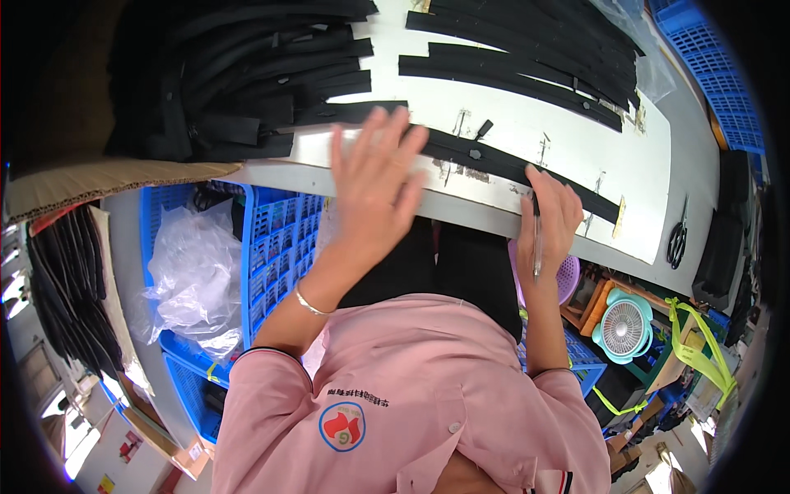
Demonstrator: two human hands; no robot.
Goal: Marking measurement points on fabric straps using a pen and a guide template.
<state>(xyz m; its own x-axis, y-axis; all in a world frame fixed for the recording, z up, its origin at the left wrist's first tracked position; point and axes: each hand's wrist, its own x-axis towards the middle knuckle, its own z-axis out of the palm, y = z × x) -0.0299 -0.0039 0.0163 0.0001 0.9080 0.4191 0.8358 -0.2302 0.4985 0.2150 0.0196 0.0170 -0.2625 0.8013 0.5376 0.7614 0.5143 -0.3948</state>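
Note:
My left hand (372,188) is spread open and a little blurred, with its fingertips over the near end of a long black fabric strip (502,163). The frame does not settle whether they touch it. In my right hand (553,216) is a slim clear pen (537,241), held against the fingers and pointing back toward me. The fingertips of that hand rest at the strip's near edge. The strip lies along the front of a white board (650,198) that carries dark pen marks. A small grey piece (475,154) and a short black scrap (485,128) lie on or beside the strip.
Black strips are heaped at the left (247,90) and laid in rows at the far side (510,66). Black-handled scissors (677,243) lie to the right. Below the table edge stand a blue crate (280,247), plastic bags (197,272) and a turquoise fan (623,327).

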